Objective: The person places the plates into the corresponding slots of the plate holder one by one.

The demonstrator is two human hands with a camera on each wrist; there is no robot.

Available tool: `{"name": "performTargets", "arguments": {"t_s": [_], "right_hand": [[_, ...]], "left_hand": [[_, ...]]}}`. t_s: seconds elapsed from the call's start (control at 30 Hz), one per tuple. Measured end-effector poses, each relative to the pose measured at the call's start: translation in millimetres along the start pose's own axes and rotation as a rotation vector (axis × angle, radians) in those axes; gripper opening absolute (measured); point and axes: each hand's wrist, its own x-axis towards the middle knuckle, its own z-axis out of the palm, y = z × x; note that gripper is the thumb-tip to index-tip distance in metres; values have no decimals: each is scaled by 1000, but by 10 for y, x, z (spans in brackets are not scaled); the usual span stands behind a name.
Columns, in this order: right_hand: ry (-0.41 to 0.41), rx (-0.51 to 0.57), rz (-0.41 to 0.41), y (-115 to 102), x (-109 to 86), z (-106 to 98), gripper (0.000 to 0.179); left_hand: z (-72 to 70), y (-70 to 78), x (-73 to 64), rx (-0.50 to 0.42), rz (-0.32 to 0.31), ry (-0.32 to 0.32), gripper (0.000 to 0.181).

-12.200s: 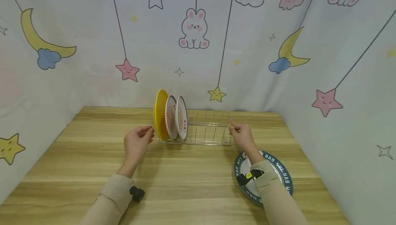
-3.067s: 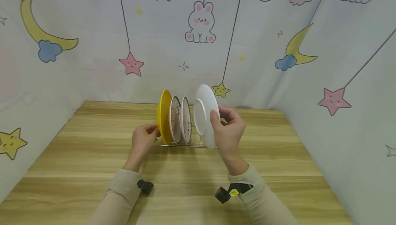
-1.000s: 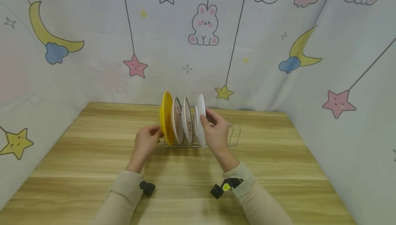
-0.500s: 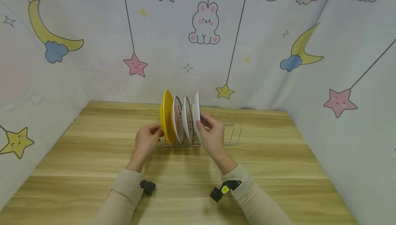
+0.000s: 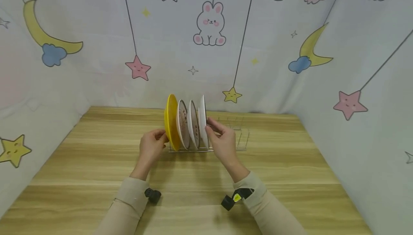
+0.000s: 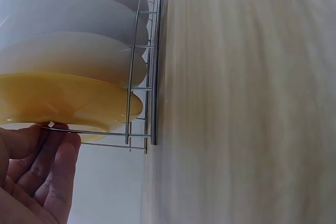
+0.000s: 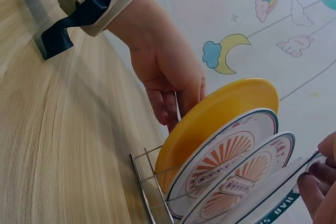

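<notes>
My left hand (image 5: 151, 145) pinches the end wire of the metal dish rack (image 6: 154, 77), just left of the yellow plate (image 5: 172, 123). My right hand (image 5: 224, 140) pinches the right edge of a white plate with a teal lettered rim (image 7: 286, 205), thumb in front and fingers behind. That plate stands nearly upright at the rack, its white back turned left. Between it and the yellow plate, two white plates with orange patterns (image 7: 226, 156) stand on edge in the rack. Fingers of the right hand show only partly in the right wrist view.
The rack's right part, with bare wire dividers (image 5: 247, 140), extends beyond my right hand. Under everything is a wood-grain tabletop (image 5: 193, 192). A white curtain (image 5: 96, 30) with printed stars, moons and rabbits closes off the back and sides.
The teal-rimmed plate, first flat on the table at the right, was lifted by my right hand and brought left, upright beside the patterned plates. My left hand moved onto the rack's end.
</notes>
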Motion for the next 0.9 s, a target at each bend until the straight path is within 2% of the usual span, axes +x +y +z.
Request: {"name": "performTargets", "arguments": {"t_s": [0.33, 0.53, 0.9], "right_hand": [[30, -25, 33, 39, 7, -144, 31], [42, -52, 26, 45, 5, -224, 31], [99, -91, 27, 154, 27, -435, 30]], "left_hand": [[3, -9, 4, 27, 6, 34, 25], [12, -1, 14, 35, 20, 57, 24], [22, 26, 16, 48, 26, 52, 26]]}}
